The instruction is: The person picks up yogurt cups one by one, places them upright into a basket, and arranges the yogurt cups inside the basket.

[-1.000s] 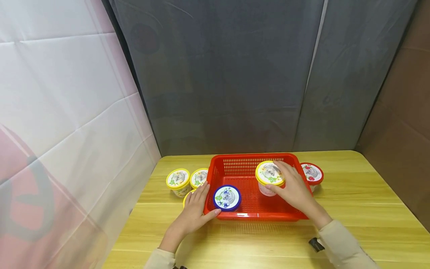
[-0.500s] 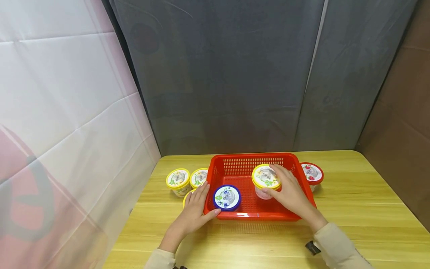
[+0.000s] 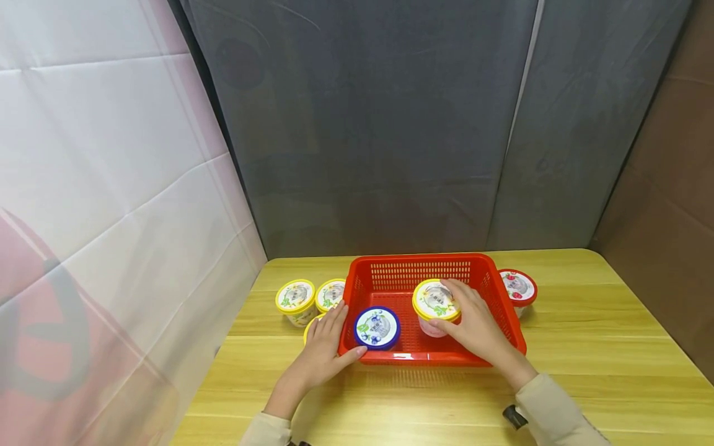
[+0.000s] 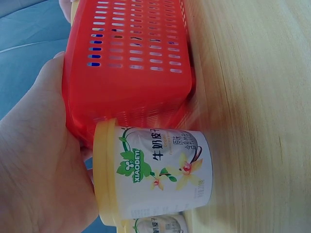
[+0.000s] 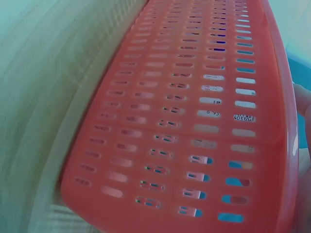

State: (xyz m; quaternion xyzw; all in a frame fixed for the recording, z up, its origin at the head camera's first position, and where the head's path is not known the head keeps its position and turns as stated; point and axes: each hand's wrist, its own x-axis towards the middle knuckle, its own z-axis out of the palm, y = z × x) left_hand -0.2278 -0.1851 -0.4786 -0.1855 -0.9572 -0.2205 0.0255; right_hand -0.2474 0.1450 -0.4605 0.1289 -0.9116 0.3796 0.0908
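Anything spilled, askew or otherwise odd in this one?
Nothing stands out: no spill shows, and the blue-lidded cup in the red basket and the red-lidded cup beside it have their lids on. The yellow-lidded cup in the right hand looks pinkish below its lid, possibly just reflected red.

Wood-grain table (image 3: 435,409), red basket (image 3: 435,358), lidded cups (image 3: 296,301)

Dark grey cloth (image 3: 362,136) backs the wood-grain table (image 3: 602,322), white sheeting (image 3: 111,136) left, brown sheeting (image 3: 675,186) right.

On the table (image 3: 413,406), the basket (image 3: 468,358), two tubs (image 3: 434,298) inside, separates left tubs (image 3: 296,297) from a right tub (image 3: 519,288).
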